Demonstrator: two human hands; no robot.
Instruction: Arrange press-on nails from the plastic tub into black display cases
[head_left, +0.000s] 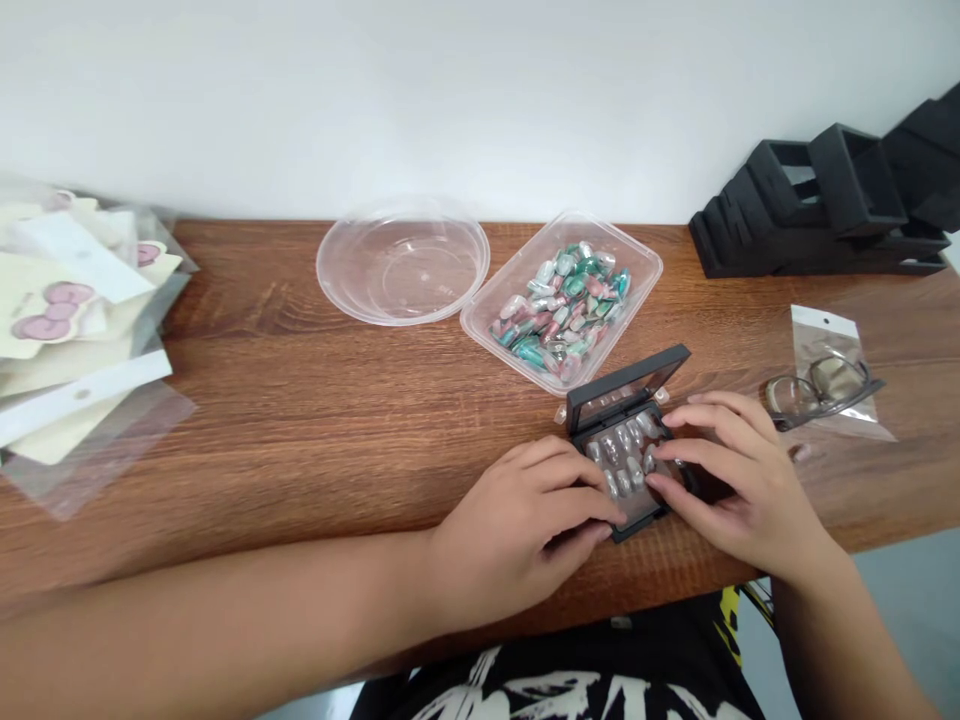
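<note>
A small black case (637, 512) lies with its lid raised near the table's front edge, two rows of silvery press-on nails (611, 450) inside. My left hand (529, 515) rests at the case's left front corner, its fingers curled together; whether anything is between them is hidden. From the right, my right hand (731, 480) reaches over the case, thumb and index finger pinching one silvery nail (650, 460) at the right end of the lower row. Behind the case sits a clear rectangular tub (641, 262) of loose green, pink and silver nails (574, 300).
An empty round clear container (405, 270) stands left of the tub. Bagged cards with pink bows (75, 310) are piled at the far left. Black boxes (810, 210) are stacked at the back right, with glasses (817, 390) on a plastic bag (862, 415) in front.
</note>
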